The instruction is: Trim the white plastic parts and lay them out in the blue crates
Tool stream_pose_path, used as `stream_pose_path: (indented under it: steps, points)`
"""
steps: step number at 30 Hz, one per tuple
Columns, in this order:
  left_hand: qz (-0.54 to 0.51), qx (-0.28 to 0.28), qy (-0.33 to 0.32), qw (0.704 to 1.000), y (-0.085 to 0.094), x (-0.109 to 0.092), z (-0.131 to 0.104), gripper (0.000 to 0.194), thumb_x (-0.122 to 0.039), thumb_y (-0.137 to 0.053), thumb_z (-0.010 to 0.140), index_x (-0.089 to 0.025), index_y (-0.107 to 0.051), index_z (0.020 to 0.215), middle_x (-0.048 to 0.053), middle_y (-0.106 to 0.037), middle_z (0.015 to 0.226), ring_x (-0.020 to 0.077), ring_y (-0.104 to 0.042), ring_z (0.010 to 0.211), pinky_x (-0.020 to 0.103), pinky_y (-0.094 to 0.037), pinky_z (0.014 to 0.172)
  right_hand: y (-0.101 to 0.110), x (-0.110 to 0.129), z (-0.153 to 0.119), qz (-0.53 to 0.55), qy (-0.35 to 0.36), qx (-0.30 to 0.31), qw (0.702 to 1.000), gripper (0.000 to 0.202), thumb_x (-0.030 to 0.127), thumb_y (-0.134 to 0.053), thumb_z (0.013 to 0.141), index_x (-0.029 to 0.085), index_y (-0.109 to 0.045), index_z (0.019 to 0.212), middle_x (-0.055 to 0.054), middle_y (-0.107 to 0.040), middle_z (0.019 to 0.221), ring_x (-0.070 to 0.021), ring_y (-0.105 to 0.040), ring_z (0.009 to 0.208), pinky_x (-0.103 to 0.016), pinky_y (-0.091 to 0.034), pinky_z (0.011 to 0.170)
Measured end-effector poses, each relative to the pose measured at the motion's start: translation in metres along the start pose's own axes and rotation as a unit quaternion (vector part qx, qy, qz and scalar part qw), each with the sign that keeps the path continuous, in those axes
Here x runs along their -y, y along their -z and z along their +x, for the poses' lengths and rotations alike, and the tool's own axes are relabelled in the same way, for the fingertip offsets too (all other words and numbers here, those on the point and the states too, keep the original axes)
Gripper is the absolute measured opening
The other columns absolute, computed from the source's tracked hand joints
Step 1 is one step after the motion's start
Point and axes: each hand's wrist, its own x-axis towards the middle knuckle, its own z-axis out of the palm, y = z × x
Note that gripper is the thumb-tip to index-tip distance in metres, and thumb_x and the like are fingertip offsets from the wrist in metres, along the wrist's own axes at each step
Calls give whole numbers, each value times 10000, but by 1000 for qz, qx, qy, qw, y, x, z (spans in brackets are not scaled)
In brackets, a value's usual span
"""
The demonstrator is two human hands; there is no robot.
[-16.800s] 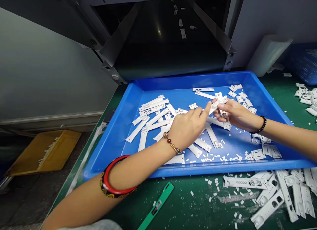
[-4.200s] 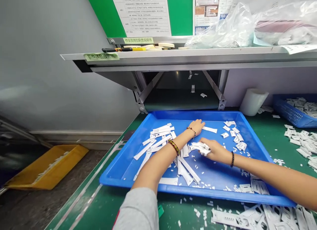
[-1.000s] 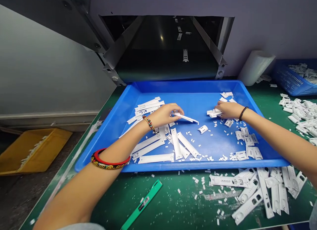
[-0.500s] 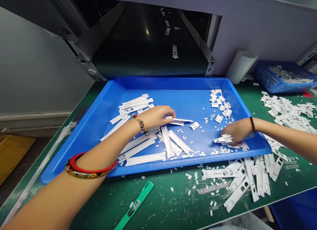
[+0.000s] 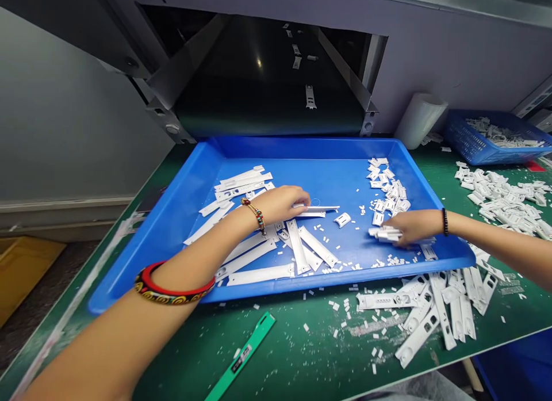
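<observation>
In the blue tray (image 5: 314, 148), the left hand (image 5: 284, 204) pinches thin white strips (image 5: 317, 210). On the tray's right side, the right hand (image 5: 409, 227) grips a bunch of white pieces (image 5: 387, 233). The green tool (image 5: 244, 355) lies in front of the tray.

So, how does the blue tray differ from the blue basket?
The tray has solid walls; the basket has holes in its side. The tray looks bigger than the basket. White pieces lie spread out in the tray but heaped in the basket. Both are blue.
</observation>
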Motion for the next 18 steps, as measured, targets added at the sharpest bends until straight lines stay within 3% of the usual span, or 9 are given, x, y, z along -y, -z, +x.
stream_pose_path:
  steps: [2,4,6,8,9,10,12,15,18]
  points:
    - [1,1,-8,1000,-1,0,0,339,-332,-399,906,-199,-690,1017,75,-701,1063,195,-626,855,257,-442,698,5,-5,2,-15,-41,-38,998,180,179,-610,733,195,-604,912,-47,-730,769,-212,-684,701,-287,-476,613]
    - [0,-1,-7,1000,-2,-1,0,345,-333,-394,911,-195,-689,1023,78,-701,1063,195,-626,851,258,-440,697,14,-7,-1,11,-51,-16,999,153,167,-544,769,196,-577,915,-39,-720,743,-207,-687,708,-296,-484,654]
    - [-2,-1,-1,1000,-1,-2,0,351,-332,-392,913,-185,-689,1029,87,-699,1073,199,-626,846,264,-440,695,18,-4,-9,84,-33,92,992,65,193,-546,779,209,-566,839,-6,-701,687,-189,-682,661,-290,-499,654]
    - [-5,-3,0,1000,-1,-3,-1,358,-331,-388,916,-178,-691,1028,94,-700,1068,202,-627,838,271,-442,695,15,1,-16,148,-27,212,966,37,232,-574,779,213,-562,751,5,-687,656,-184,-670,612,-289,-505,613]
    - [-7,-5,-3,1000,0,-3,-1,361,-333,-386,918,-177,-693,1026,95,-703,1060,203,-629,835,272,-444,695,12,2,-17,145,-35,229,962,65,236,-596,771,212,-563,720,2,-683,652,-187,-666,603,-290,-501,595]
    - [-9,-8,-6,1000,0,-3,-1,363,-336,-383,921,-177,-693,1023,93,-705,1051,204,-630,836,272,-445,696,10,1,-16,114,-49,206,971,82,226,-625,754,210,-564,701,-6,-683,658,-193,-664,608,-292,-494,587]
    - [-12,-13,-10,1000,-1,-4,-1,367,-342,-376,928,-180,-693,1018,88,-711,1048,204,-633,852,270,-448,708,9,-2,-10,24,-79,91,992,80,173,-658,721,199,-583,728,-44,-695,714,-226,-673,668,-312,-482,612]
    - [-13,-21,-7,1000,-1,-4,-1,367,-343,-374,934,-179,-693,1010,84,-715,1062,206,-638,883,270,-453,730,17,-5,4,-58,-97,-58,992,183,147,-622,753,144,-610,936,-153,-708,877,-315,-678,834,-377,-475,705]
    - [-26,-27,-2,999,-1,-5,0,345,-327,-395,925,-171,-696,988,88,-722,1051,212,-643,895,279,-458,748,20,13,17,-28,-48,-93,994,231,220,-538,862,150,-564,1081,-139,-719,982,-278,-686,883,-361,-491,765]
